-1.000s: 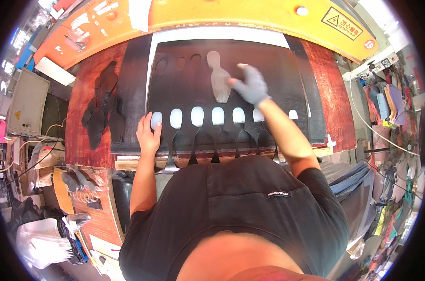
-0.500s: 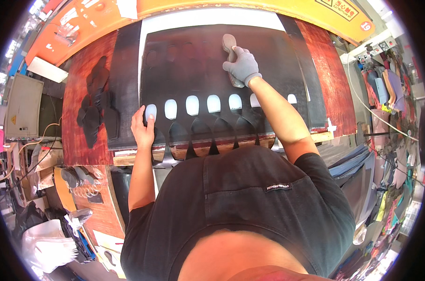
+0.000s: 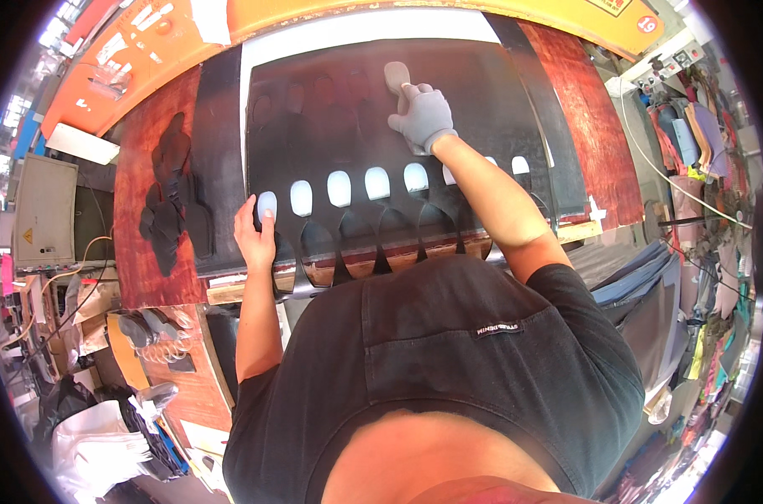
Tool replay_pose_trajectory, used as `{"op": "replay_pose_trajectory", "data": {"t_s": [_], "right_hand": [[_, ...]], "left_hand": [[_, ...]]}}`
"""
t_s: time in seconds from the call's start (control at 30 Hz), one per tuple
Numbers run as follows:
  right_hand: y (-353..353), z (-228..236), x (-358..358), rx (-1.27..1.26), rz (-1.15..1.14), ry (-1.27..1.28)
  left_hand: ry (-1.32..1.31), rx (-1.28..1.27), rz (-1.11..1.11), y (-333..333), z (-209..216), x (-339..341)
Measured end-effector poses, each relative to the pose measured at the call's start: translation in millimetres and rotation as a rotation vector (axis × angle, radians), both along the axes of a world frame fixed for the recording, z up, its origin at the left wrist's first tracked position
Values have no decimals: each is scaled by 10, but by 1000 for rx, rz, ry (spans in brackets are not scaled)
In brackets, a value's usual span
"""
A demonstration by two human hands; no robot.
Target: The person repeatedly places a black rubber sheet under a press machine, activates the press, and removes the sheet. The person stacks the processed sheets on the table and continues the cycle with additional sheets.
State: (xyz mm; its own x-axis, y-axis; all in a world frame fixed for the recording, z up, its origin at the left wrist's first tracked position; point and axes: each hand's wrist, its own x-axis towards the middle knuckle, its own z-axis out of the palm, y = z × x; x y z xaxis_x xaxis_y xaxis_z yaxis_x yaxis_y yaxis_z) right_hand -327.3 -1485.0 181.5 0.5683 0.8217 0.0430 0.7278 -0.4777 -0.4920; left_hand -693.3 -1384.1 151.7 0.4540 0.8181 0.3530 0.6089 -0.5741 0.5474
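Note:
My right hand (image 3: 425,118), in a grey glove, is closed around a sole-shaped die (image 3: 396,77) on the far middle of a black sheet (image 3: 314,139). The die's rounded far end shows beyond my fingers; most of its near part is under the hand. Bare, my left hand (image 3: 257,239) lies with its fingers stretched on the sheet's left edge, the thumb beside the leftmost rounded cutout (image 3: 267,204). A row of such cutouts, with white showing through, crosses the sheet, and longer openings run to its near edge. Faint sole-shaped outlines mark its far left.
Dark sole-shaped pieces (image 3: 173,168) lie piled on the reddish board (image 3: 138,244) at the left. An orange machine beam (image 3: 171,42) spans the far side. A switch box (image 3: 680,59) is at the far right, with stacked sheets (image 3: 642,281) below it.
My right hand and the die have shifted slightly left over the sheet, and the die shows less of its near end. The left hand stays at the sheet's edge. The whole view has turned a little.

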Motion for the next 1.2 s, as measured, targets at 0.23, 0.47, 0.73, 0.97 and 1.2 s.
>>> {"op": "replay_pose_trajectory", "data": {"t_s": [0.23, 0.47, 0.73, 0.97, 1.2], "right_hand": [[11, 47, 2, -8, 17, -8], [-108, -217, 168, 328, -76, 240], [-1790, -554, 774, 388, -170, -220], [-3206, -1049, 723, 206, -579, -241], [-3110, -1220, 791, 341, -735, -272]], "left_hand": [[-19, 13, -11, 14, -4, 12], [-44, -43, -12, 47, -66, -39], [-27, -309, 144, -274, 134, -449], [-4, -44, 288, -625, -97, -627], [-104, 5, 303, -572, -146, -526]]}}
